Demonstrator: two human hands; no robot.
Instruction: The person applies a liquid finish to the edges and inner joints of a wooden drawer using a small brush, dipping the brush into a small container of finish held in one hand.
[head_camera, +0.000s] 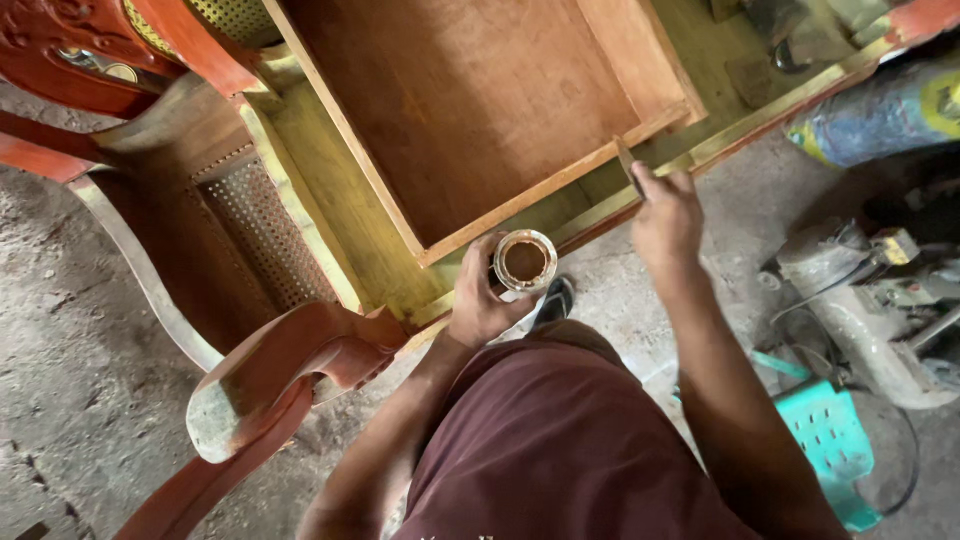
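Observation:
My left hand (478, 303) grips a small round tin (524, 263) with brown liquid or paste inside, held just below the near edge of a wooden frame. My right hand (665, 215) pinches a thin flat tool (628, 165), perhaps a brush or blade, whose tip rests against the near rail of the frame. The frame is a yellowish-green wooden box (330, 215) with a reddish-brown drawer-like panel (470, 90) set inside it. Both hands are close together, the tin left of the tool.
A red carved wooden chair (260, 385) with a perforated cane panel (262, 232) stands at the left. A turquoise plastic stool (832, 445) and grey machine parts (850, 290) sit at the right on the dusty concrete floor. A dark sandal (555, 300) shows below the tin.

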